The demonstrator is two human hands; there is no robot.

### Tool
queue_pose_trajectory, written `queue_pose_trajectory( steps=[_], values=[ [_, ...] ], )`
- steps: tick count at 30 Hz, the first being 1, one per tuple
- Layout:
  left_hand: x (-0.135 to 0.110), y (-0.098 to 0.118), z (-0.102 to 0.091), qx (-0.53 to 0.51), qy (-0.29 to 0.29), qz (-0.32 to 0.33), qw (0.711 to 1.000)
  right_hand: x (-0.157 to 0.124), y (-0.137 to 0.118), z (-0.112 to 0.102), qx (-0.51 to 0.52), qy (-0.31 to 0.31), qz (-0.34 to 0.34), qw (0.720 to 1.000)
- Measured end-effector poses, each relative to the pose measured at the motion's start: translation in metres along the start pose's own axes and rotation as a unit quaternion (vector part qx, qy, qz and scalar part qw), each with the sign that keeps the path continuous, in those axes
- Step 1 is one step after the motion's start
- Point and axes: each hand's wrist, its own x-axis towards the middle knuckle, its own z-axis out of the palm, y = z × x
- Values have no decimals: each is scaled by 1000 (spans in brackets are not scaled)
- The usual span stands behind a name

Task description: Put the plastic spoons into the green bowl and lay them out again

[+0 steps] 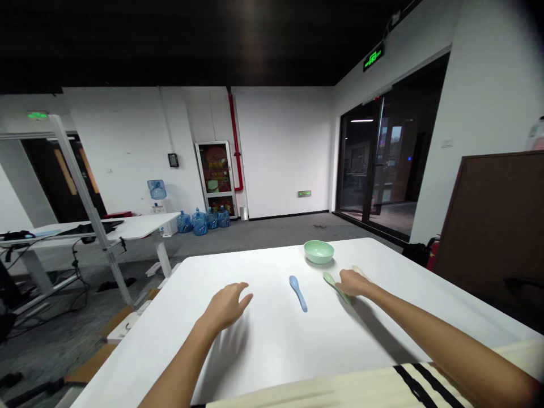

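My right hand [353,283] is closed, its fingers curled at the handle of a light green spoon [328,278]. The bowl of that spoon points away from me to the left, and the handle's end shows below my fingers. A cream-coloured piece, maybe another spoon [359,271], is partly hidden behind the same hand. Left of the green spoon, a blue spoon [299,294] lies on the white table [272,345]. My left hand [228,306] hovers over the table's left part, fingers apart, holding nothing. Beyond the spoons stands a green bowl [318,253].
To the left, another white table [148,225] carries dark items, with a metal post [85,198] in front of it. Cardboard and cables lie on the floor there. Several blue water bottles [199,222] stand by the far wall. A brown panel [493,226] rises at the right.
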Motion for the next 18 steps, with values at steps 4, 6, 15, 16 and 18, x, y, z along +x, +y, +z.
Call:
queue_pose_trajectory(
  steps=[4,6,15,16,18],
  values=[
    [1,0,0,2,-4,-2,1000,-9,-4,-24,7,26,5,1000],
    [1,0,1,1,-3,-2,1000,-14,-7,-36,32,46,6,998],
    [0,1,0,0,5,-5,1000,-55,-31,-53,118,136,-91,979],
    [0,1,-1,0,6,-6,1000,-60,-34,-52,118,147,-102,977],
    [-1,1,-1,1,6,-7,1000,-68,-38,-49,116,162,-121,972]
  ],
)
